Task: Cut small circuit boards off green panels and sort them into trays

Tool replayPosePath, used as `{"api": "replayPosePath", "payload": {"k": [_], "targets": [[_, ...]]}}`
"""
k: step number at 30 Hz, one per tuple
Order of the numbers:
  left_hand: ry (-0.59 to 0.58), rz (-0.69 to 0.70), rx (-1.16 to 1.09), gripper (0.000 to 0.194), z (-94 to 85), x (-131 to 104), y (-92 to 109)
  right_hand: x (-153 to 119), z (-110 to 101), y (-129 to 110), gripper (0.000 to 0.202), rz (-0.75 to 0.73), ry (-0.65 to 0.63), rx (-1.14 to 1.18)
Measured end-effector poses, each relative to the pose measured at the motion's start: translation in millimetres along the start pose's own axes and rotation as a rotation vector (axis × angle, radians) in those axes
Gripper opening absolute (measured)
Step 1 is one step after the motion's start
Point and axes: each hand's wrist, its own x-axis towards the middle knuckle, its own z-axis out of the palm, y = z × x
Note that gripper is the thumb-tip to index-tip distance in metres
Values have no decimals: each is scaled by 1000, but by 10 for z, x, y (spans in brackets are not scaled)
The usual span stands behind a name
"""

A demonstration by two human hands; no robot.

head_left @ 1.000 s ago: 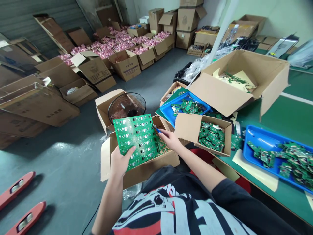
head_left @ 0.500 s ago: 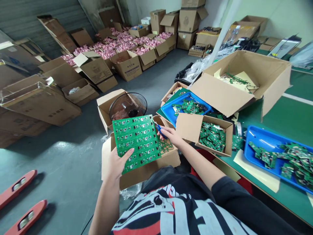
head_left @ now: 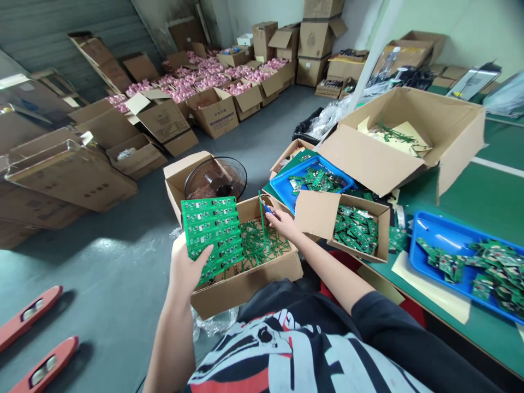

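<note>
A green circuit board panel [head_left: 213, 232] is gripped at its lower left by my left hand [head_left: 186, 267], the thumb on its face. My right hand [head_left: 282, 224] is closed around a blue-handled tool [head_left: 268, 210], whose tip is too small to make out. Beside the tool a thin green strip [head_left: 262, 221] stands nearly upright, apart from the panel. Below lies an open cardboard box [head_left: 245, 284] holding many thin green strips [head_left: 256, 245]. The panel hangs over the left part of this box.
A fan [head_left: 215, 177] stands behind the box. To the right, a small carton [head_left: 387, 232] of board pieces, a blue tray [head_left: 429, 218], another blue tray [head_left: 282, 183] and a large carton [head_left: 462, 131] are on the green table [head_left: 491, 191]. Red forks [head_left: 33, 311] lie at left.
The panel in my left hand has moved left and now looks narrower. A thin strip is apart from its right edge, near the tool. More of the box's strips show.
</note>
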Motion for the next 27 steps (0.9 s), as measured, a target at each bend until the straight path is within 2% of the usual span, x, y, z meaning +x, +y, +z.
{"api": "replayPosePath", "payload": {"k": [3,5,7,9,11,13,15,17,20,22,25,27], "targets": [[-65,74,94,33,-89,102,1,69,47,-12,62,29,11,-171],[-151,109,106,34,-144,176,24,74,28,-36,58,52,29,-181],[-306,131,115,33,-195,252,64,49,-47,-77,49,11,52,-92],[-531,133,111,30,-228,325,131,7,-159,-148,46,-69,25,59],[-777,100,44,26,-227,392,228,-48,-266,-248,47,-136,-103,217],[-967,49,-61,26,-177,457,338,-113,-333,-349,44,-159,-303,315],[-1073,5,-128,29,-81,526,424,-183,-348,-413,38,-131,-438,326],[-1116,-54,-147,29,40,603,456,-252,-319,-416,34,-68,-443,319],[-1134,-221,-186,32,204,730,372,-332,-254,-329,35,88,-324,456],[-1044,-329,-277,35,270,802,247,-364,-227,-251,37,205,-243,608],[-757,-367,-441,42,328,821,39,-382,-215,-146,39,329,-98,781],[-488,-328,-481,60,389,721,-66,-381,-201,-91,38,364,12,854]]}}
